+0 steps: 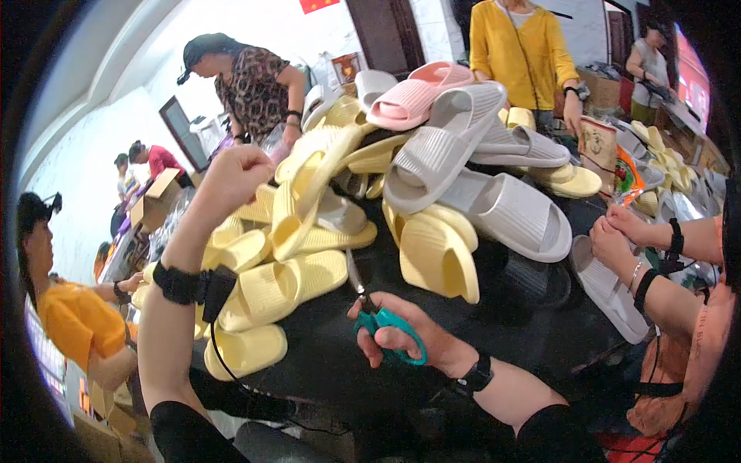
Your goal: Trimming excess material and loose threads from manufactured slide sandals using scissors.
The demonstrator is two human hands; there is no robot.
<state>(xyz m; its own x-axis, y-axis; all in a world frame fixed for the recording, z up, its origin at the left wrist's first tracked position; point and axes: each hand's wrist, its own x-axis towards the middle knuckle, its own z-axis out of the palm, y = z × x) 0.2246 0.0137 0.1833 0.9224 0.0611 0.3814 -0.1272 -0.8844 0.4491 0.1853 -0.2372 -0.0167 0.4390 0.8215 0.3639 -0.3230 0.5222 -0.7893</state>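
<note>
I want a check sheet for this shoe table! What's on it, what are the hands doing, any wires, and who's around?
Surface: dark table, mostly covered.
Job's things: teal-handled scissors, blades pointing up at the pile; yellow slipper lifted above the pile.
Clutter: heap of yellow slippers, grey slippers, one pink slipper.
Grippers: left hand raised, gripping the yellow slipper; right hand closed on the scissors.
Cables: black cable hanging from the left wrist band.
Surroundings: a co-worker's hands on the right; person in yellow top behind the table; cardboard box to the left.
</note>
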